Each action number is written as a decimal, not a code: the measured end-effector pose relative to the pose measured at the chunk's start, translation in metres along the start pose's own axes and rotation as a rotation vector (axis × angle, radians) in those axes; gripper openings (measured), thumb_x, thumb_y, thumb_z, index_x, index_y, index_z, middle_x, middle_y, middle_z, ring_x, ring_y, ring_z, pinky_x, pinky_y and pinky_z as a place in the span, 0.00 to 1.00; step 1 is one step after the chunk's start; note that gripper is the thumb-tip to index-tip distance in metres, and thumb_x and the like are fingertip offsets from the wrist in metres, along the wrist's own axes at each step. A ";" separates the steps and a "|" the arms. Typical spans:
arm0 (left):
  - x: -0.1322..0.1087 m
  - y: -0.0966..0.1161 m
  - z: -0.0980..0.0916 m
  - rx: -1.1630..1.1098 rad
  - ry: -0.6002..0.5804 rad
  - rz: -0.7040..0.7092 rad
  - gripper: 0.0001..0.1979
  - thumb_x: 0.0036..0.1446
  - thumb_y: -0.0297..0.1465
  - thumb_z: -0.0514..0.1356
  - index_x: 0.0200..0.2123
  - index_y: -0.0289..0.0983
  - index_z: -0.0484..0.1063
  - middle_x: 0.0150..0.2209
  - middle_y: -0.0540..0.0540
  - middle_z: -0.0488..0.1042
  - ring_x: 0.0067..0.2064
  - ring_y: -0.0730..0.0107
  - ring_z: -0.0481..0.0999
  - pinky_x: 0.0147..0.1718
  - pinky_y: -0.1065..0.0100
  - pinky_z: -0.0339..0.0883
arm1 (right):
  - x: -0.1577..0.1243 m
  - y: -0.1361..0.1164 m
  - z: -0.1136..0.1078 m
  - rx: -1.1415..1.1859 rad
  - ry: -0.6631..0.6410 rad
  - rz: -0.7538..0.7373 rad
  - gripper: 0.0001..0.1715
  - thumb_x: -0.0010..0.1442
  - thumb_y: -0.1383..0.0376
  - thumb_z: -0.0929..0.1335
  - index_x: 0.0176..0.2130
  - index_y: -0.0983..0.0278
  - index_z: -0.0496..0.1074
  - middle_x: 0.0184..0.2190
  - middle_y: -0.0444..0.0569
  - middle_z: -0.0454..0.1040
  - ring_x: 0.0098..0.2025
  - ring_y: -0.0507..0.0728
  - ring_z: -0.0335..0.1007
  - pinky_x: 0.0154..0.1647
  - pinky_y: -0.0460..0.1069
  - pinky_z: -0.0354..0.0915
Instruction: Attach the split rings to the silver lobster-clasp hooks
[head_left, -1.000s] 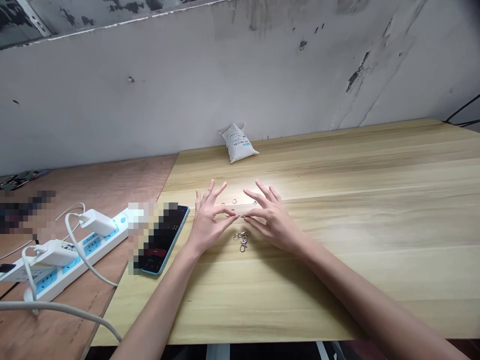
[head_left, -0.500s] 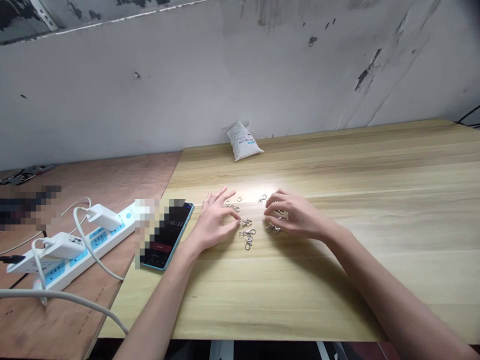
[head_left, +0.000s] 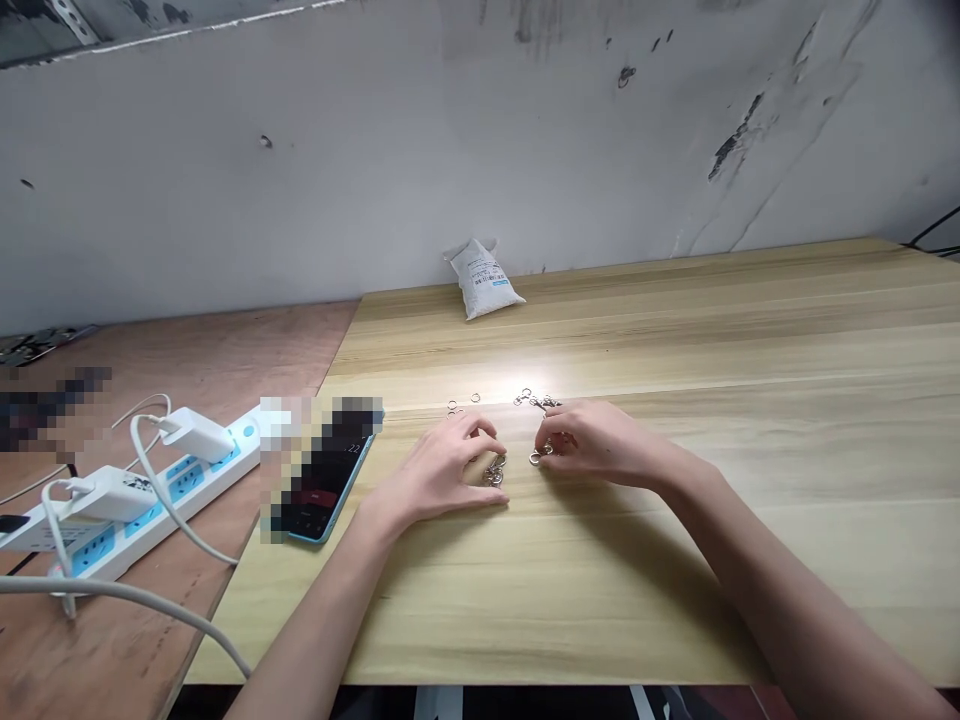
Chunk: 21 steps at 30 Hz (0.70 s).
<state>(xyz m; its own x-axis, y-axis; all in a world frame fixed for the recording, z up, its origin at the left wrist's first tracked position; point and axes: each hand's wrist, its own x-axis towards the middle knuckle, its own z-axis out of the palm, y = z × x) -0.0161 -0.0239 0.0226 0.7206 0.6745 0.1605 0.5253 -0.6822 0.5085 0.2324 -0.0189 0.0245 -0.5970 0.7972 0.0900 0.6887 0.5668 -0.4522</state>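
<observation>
Small metal swivel clasps [head_left: 494, 470] lie bunched between the thumb and fingers of my left hand [head_left: 442, 468]. That hand is open, thumb and fingers curved apart around the bunch on the tabletop. My right hand [head_left: 592, 440] is curled closed over more metal clasps [head_left: 541, 454], with rings showing at its fingertips; the palm hides part of them. Just beyond the right hand rest further clasps [head_left: 546, 402] and a small pair of linked pieces [head_left: 523, 397]. Thin split rings [head_left: 475, 398] lie past the left hand.
A phone [head_left: 326, 490] lies left of my left forearm. Further left, a white power strip [head_left: 165, 495] with plugged chargers and cables rests on the reddish board. A white plastic packet [head_left: 486, 280] sits against the wall at the back of the wooden table [head_left: 712, 380].
My left hand has shifted right and nearer, and the scattered clasps beside it are now bunched together. My right hand has closed lower over its clasps. The view has shifted slightly.
</observation>
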 end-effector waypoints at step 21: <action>-0.003 -0.024 -0.011 0.245 0.196 -0.116 0.08 0.60 0.31 0.58 0.43 0.41 0.75 0.44 0.45 0.73 0.47 0.59 0.72 0.45 0.57 0.64 | 0.011 -0.010 0.019 -0.398 0.061 0.145 0.10 0.59 0.65 0.65 0.32 0.61 0.77 0.25 0.48 0.78 0.24 0.55 0.69 0.22 0.49 0.41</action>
<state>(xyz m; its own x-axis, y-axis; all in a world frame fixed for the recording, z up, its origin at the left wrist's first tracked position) -0.0357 -0.0062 0.0198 0.5616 0.7766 0.2855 0.7091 -0.6295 0.3177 0.2119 -0.0198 0.0131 -0.4653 0.8785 0.1085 0.8758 0.4747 -0.0875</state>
